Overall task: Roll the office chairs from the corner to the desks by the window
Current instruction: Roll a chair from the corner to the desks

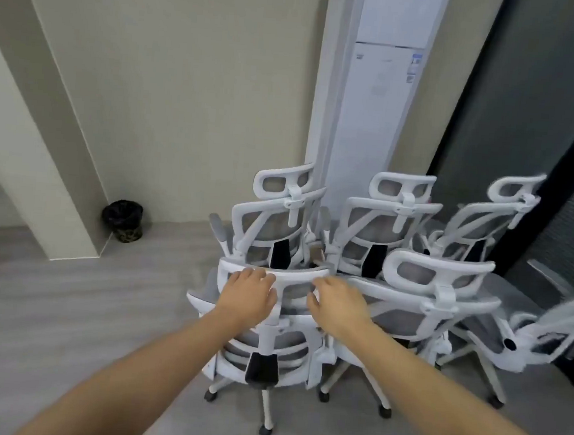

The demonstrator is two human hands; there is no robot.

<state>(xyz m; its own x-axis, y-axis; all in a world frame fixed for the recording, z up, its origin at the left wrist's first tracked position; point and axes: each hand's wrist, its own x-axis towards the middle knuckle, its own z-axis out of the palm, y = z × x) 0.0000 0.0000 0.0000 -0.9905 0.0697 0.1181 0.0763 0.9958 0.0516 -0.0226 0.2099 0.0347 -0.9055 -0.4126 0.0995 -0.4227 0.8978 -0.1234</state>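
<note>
Both hands, left hand [250,291] and right hand [337,302], curl their fingers over the nearest chair's headrest [295,273]; next, I'd guess, pull it clear of its neighbours.

A tall white air conditioner [372,114] stands upright against the beige wall [185,89]. Down at the left, a small black waste bin [123,220] sits on the grey floor [83,304], tucked into the nook beside a slanting pillar [45,129]. Dark panel [514,98] on the right.

Soft, even indoor light, faint shadows; wide-angle bending at edges, right side perhaps motion-blurred.
</note>
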